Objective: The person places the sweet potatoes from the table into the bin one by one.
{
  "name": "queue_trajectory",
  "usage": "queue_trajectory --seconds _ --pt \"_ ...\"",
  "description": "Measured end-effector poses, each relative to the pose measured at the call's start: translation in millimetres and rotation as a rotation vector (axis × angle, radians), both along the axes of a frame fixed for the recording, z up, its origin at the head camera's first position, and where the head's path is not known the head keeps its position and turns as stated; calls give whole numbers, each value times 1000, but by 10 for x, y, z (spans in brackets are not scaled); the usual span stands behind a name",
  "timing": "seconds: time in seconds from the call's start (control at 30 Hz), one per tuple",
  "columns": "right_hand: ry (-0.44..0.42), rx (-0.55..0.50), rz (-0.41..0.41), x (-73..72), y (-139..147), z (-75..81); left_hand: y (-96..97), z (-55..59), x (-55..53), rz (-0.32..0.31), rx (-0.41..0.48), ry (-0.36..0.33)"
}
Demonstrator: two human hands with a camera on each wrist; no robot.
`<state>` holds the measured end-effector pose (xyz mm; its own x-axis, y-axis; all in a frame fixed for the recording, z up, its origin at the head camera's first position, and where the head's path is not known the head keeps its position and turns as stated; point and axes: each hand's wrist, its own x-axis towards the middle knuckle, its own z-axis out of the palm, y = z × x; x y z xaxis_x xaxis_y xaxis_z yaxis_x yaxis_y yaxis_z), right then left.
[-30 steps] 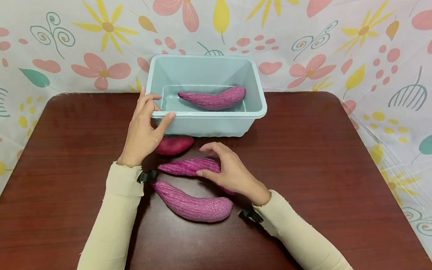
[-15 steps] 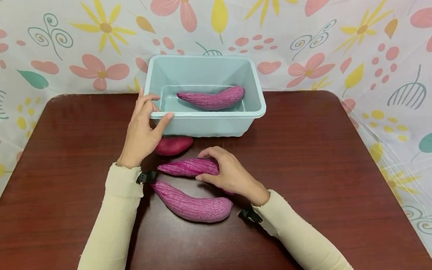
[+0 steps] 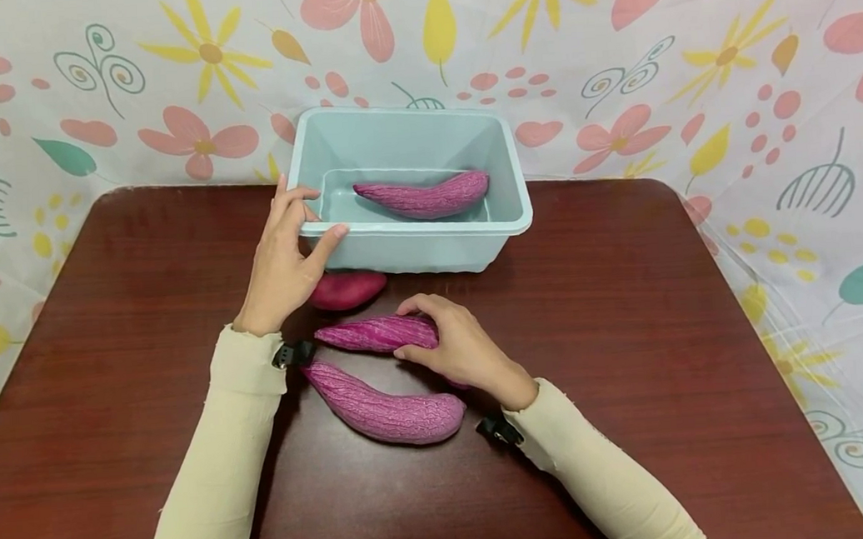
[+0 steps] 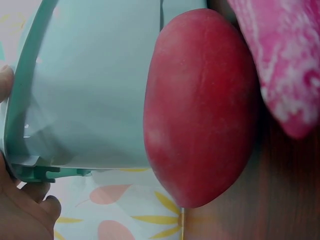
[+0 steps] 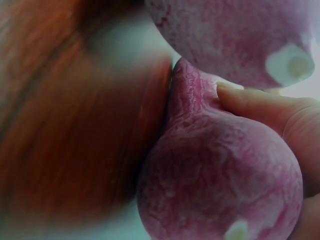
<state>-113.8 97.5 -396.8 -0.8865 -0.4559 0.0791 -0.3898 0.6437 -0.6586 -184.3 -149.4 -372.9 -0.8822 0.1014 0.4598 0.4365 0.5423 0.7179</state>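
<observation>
My left hand (image 3: 276, 259) grips the near left corner of a pale blue plastic bin (image 3: 415, 250), thumb on the front rim and fingers over the left side. Inside the bin lies one purple streaked eggplant (image 3: 426, 197). My right hand (image 3: 467, 346) is curled over the thick end of a second eggplant (image 3: 376, 334) on the table, its thumb along the near side. Seen from the right wrist, the thumb (image 5: 260, 105) presses that eggplant (image 5: 220, 175); its fingers are mostly hidden. A third, curved eggplant (image 3: 389, 410) lies nearer the person.
A smooth red sweet potato (image 3: 348, 290) rests against the bin's front wall, partly behind the left hand; the left wrist view shows this sweet potato (image 4: 200, 110) large. All stand on a dark wooden table (image 3: 628, 289). A flower-patterned cloth (image 3: 429, 19) hangs behind it.
My right hand has lowered slightly and closed its fingers and thumb onto the middle eggplant. The left hand and the bin have stayed in place.
</observation>
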Motion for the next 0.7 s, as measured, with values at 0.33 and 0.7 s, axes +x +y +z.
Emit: queue_trajectory --seconds 0.33,0.7 --pt "5 -7 6 -6 12 -9 7 -7 4 -8 7 1" --pt "12 -7 -5 17 -16 -1 0 -9 -2 -7 5 3"
